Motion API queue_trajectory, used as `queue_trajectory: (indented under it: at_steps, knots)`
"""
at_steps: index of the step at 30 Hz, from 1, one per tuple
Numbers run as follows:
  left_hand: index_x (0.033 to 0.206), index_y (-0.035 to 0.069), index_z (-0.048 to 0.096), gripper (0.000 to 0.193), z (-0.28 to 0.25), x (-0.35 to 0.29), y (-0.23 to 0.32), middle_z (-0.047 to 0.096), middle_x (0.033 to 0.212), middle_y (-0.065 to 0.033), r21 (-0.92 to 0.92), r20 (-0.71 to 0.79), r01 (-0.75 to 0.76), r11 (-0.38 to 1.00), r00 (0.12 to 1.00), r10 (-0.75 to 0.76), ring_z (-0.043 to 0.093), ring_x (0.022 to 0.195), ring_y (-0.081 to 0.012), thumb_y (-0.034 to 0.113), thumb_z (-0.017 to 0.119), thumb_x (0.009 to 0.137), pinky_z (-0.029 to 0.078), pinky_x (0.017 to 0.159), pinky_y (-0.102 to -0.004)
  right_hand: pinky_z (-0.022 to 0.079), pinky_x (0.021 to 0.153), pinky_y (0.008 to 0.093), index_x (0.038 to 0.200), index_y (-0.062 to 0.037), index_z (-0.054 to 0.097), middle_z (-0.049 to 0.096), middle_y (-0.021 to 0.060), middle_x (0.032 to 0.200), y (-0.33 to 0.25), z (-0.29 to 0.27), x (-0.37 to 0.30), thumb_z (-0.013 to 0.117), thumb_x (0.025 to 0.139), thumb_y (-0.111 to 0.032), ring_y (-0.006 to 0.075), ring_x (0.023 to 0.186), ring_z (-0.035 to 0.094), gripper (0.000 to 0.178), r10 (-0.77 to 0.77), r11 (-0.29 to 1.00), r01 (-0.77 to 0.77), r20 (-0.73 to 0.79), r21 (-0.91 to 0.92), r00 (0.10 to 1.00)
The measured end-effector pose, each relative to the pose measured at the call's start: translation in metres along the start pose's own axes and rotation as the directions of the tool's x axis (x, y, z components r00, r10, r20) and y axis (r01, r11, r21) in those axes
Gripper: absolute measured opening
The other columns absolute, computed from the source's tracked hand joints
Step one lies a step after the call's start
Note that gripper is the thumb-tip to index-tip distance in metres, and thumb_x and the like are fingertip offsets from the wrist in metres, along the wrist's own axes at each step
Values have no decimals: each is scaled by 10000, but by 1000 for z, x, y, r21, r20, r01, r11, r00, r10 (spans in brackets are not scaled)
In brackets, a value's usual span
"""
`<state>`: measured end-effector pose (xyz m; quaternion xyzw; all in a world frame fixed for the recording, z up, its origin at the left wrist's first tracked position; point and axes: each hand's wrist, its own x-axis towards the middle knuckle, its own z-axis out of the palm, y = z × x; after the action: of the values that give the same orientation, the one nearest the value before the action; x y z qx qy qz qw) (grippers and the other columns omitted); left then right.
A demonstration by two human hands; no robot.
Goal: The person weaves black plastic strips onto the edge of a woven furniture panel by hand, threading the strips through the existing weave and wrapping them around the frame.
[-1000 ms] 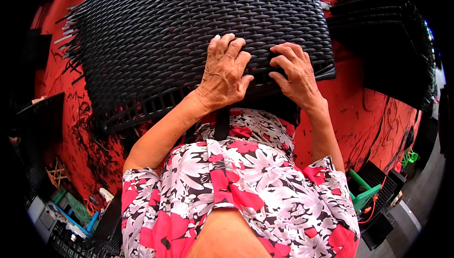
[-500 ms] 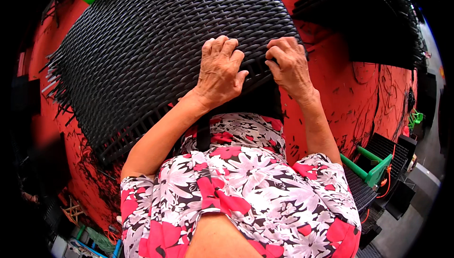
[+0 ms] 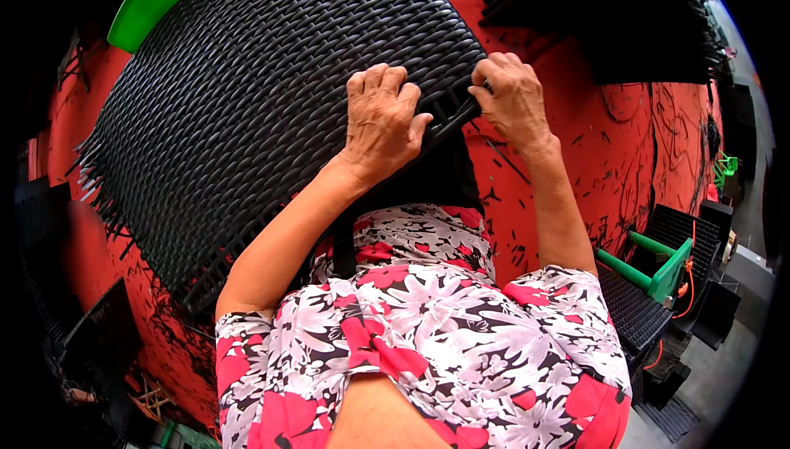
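Note:
A large black woven rattan panel [image 3: 271,95] lies tilted in front of me, its near edge an open frame of short slats. My left hand [image 3: 378,120] rests on the panel near that edge with its fingers curled down against the weave and its thumb over the frame edge. At the panel's right corner, my right hand [image 3: 512,99] is closed, thumb and fingers pinching the border. Its fingertips are partly hidden, so any loose strand between them does not show. Ragged strand ends stick out along the panel's left side.
A curved green plastic piece [image 3: 156,0] stands at the panel's far left. Stacked black panels [image 3: 592,21] are at the far right. Black scraps litter the red floor [image 3: 576,177]. A green frame [image 3: 658,264] sits among dark woven pieces at the lower right.
The panel's right corner has shifted left relative to my hands. My right hand, earlier over the panel's near edge, is now at its right corner. My left hand keeps about the same place.

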<state>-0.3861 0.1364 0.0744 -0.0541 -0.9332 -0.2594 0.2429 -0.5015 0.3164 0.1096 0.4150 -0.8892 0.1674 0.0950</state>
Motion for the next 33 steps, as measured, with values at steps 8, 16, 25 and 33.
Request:
queue_trajectory:
  at_steps: [8, 16, 25, 33]
  knots:
    - [823, 73, 614, 140, 9, 2, 10, 568, 897, -71, -52, -46, -94, 994, 995, 91, 536, 880, -261, 120, 724, 750, 382, 782, -387, 473, 578, 303, 817, -1, 666, 642, 84, 694, 12, -11, -7, 716, 832, -119, 110, 619, 590, 129, 488, 730, -360, -74, 582, 870]
    - [875, 49, 590, 227, 16, -10, 50, 559, 826, -123, -242, 206, 92, 966, 978, -42, 570, 785, -322, 160, 740, 746, 451, 691, -423, 415, 471, 346, 616, 23, 585, 527, 86, 504, -19, 21, -57, 677, 878, -479, 112, 486, 485, 573, 625, 501, -661, 295, 558, 723]
    - [947, 14, 598, 149, 5, -10, 51, 570, 941, -149, -294, 119, 150, 944, 986, -119, 625, 753, -353, 42, 665, 817, 511, 634, -412, 430, 512, 221, 1056, -33, 588, 592, 15, 768, -40, -5, -84, 651, 903, -114, 92, 573, 545, 184, 375, -632, -483, 784, 606, 494]
    - [810, 32, 574, 191, 19, 10, 42, 573, 892, -132, -133, 274, 281, 950, 932, -238, 614, 760, -356, 150, 716, 761, 491, 631, -433, 447, 560, 221, 1241, 45, 533, 660, 62, 891, -9, -4, -116, 623, 938, -168, 111, 684, 592, 381, 715, 240, -618, 294, 749, 634]
